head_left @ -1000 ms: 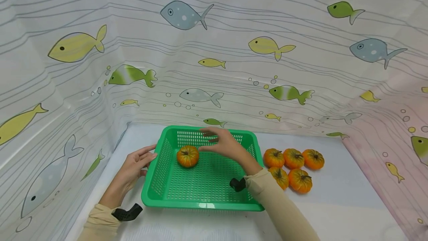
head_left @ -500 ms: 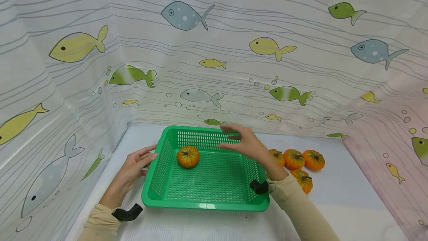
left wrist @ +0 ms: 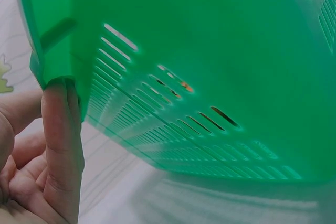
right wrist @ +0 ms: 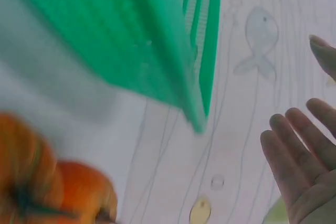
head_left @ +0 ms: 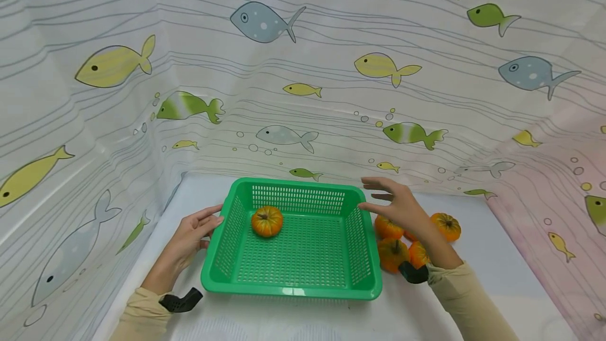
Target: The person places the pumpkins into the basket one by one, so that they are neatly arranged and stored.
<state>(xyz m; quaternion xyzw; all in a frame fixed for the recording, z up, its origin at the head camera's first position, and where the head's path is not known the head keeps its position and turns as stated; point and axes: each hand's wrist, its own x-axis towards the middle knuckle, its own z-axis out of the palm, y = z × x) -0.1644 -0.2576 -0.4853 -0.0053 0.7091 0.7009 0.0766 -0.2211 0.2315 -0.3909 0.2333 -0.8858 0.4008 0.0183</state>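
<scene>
A green plastic basket [head_left: 291,292] with slotted walls sits on the white tabletop, and one small orange pumpkin [head_left: 267,221] lies in it towards the back left. Beside the basket's left wall is my left hand [head_left: 191,238], its fairly straight fingers touching the rim; in the left wrist view the fingertips [left wrist: 60,95] reach up under the rim's lip. My right hand [head_left: 402,207] hovers at the basket's back right corner with its fingers spread and nothing in it. Below it, several more pumpkins [head_left: 394,255] are grouped, partly hidden by the hand and forearm.
A pale curtain [head_left: 341,30] printed with fish surrounds the table at the back and sides. Table surface [head_left: 492,262] shows to the right of the pumpkins. A black wrist-worn device [head_left: 181,301] is on the left arm, another [head_left: 414,272] on the right.
My right hand has moved rightwards from over the basket, beside the pumpkin inside, to its right rim near the grouped pumpkins. The left hand and the basket stay in place.
</scene>
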